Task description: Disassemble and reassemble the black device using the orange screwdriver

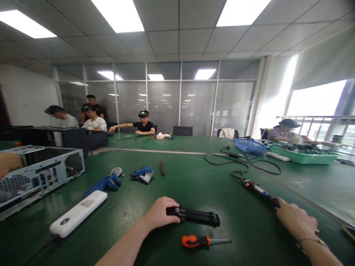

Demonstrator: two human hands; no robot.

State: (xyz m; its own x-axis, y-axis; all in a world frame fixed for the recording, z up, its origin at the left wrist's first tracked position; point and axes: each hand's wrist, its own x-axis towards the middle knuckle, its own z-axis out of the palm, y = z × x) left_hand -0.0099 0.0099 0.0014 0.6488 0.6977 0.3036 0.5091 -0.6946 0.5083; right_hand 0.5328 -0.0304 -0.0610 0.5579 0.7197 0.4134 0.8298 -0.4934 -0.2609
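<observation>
My left hand (163, 213) is closed around one end of a black handheld tool (198, 216), which lies lengthwise on the green table. Just below that tool is an orange-and-black screwdriver (195, 241), its shaft pointing right. Over on the right, my right hand (295, 218) grips the dark end of a slim corded tool (259, 191); its exact kind is unclear. From the far end of this tool a black cable (241, 172) runs off across the table.
A white power strip (79, 213), blue gloves (107, 183) and an open metal computer case (66, 162) occupy the left. A dark bar (162, 168) lies mid-table. Blue (249, 147) and green (307, 157) baskets stand at right. Several people sit or stand around; another person's hand (9, 163) reaches the case.
</observation>
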